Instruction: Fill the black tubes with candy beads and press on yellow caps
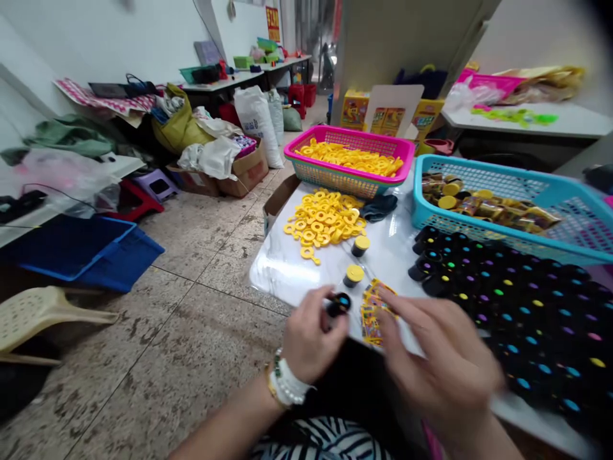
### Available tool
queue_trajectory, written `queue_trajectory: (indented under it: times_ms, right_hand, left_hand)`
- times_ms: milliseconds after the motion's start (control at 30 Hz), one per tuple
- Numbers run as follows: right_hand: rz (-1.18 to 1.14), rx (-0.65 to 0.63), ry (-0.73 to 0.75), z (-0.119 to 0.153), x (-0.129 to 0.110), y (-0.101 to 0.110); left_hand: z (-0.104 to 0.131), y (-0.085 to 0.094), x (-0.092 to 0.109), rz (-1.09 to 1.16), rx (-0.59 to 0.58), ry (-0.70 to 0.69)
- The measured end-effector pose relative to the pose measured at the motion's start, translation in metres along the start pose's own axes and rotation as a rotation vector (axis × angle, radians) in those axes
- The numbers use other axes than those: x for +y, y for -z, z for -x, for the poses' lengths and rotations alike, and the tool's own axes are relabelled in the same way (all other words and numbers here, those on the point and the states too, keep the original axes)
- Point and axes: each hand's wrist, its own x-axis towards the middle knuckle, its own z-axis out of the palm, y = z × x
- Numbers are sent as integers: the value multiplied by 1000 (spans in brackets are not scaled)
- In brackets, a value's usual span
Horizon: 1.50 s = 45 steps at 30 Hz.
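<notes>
While pinching a black cylinder (339, 305) with fingers of the left hand (309, 332) by the table (282, 275) edge, expect light, stiff, slick handling, take hold round the sides, and see fingers of the right hand (443, 351) at printed cards (371, 323), with grasp unclear, then yellow-capped pots (354, 275) and yellow rings (325, 220).

we can read no text with certainty: yellow characters on a red sign (272, 24) at the back are blurred, blue print on a white sack (257, 120) is too small for us to make out, and the print on the yellow boxes (354, 110) and on the colourful labels (371, 319) by the right hand (443, 351) is illegible.
</notes>
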Motion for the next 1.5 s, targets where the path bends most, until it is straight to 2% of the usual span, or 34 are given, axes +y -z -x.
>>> queue_trajectory:
  times_ms: [33,67,133,233,300,400,533,667,767,867,933,1033,1100,1167,1300,1500]
  right_hand:
    - [45,-39,99,-17,-11,-18]
    - [116,-93,132,-32,-20,-36]
    - [231,-284,178,-54,-32,-72]
    - [330,-452,131,-66,-40,-112]
    - [359,-508,99,-63,-41,-122]
    - [352,-515,91,-57,-40,-122]
    - [375,-432,21,-62,-38,-119]
    - [383,-469,-59,-67,-36,-124]
    - [304,-458,-84,-61,-37,-123]
    - [31,-409,-155,-51,-37,-108]
    - [-275,-419,-313,-43,-36,-91]
    - [-683,-439,-630,-28,-28,-62]
    - [-830,-450,-787,-20,-19,-48]
    - [-893,-464,-874,-14,-11,-43]
    - [-848,-373,-924,-13,-10,-52]
    - [-786,-350,-946,-22,-24,-73]
  left_hand:
    - [-2,13,-12,-50,65,17]
    - [-5,24,-22,-89,108,23]
    - [-9,41,-39,-137,155,33]
    - [-10,51,-52,-155,180,52]
    - [-9,53,-55,-147,192,66]
    - [-6,53,-56,-110,189,86]
    - [-4,54,-60,-84,188,90]
    - [-4,54,-62,-93,204,94]
    - [-4,54,-63,-92,192,88]
    - [-3,54,-62,-89,183,84]
    - [-2,52,-59,-73,163,81]
    - [0,44,-50,-21,57,52]
    - [1,36,-43,13,-23,9]
    - [1,30,-38,32,-51,-25]
    - [0,27,-37,45,-49,2]
    - [0,30,-42,52,-82,47]
